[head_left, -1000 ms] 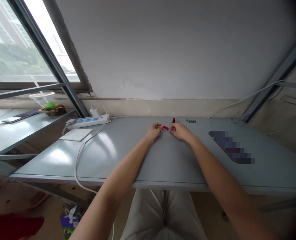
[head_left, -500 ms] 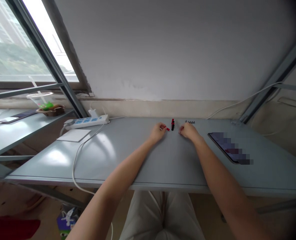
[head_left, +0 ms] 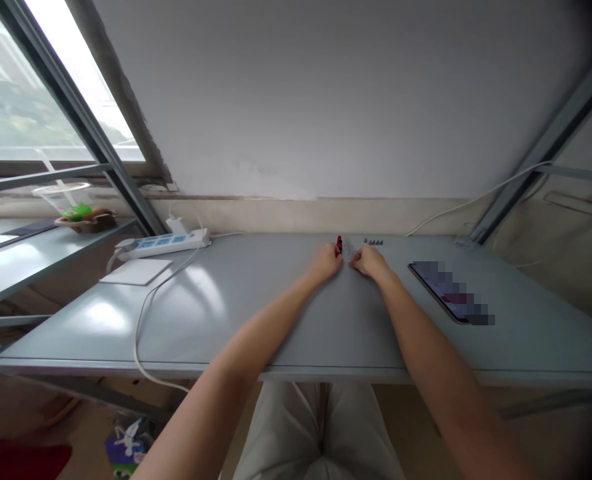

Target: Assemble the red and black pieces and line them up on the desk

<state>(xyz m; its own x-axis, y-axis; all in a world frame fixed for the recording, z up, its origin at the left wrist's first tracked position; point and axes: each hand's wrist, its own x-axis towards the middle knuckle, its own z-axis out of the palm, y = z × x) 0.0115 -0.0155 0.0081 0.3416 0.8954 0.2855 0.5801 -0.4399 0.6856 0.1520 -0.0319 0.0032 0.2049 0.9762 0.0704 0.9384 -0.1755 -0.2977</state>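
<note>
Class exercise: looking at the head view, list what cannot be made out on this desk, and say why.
Red-and-black object: partly hidden by the left hand, too small to identify.
Small dark pieces: too small to identify in the head view.
Phone: screen blurred by pixelation.
Right hand: its curled fingers hide anything beneath them.

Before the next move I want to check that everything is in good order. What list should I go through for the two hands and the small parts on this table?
1. Red-and-black piece at the left hand: ok, it is at the fingertips; whether it is gripped, cannot tell.
2. Right hand: cannot tell, the curled fingers could hide something small.
3. Row of small dark parts on the table: ok, lined up beyond the right hand, not touching it.
4. Phone: ok, lying flat to the right, apart from the hands.
5. White cable: ok, well left of the hands.
</note>
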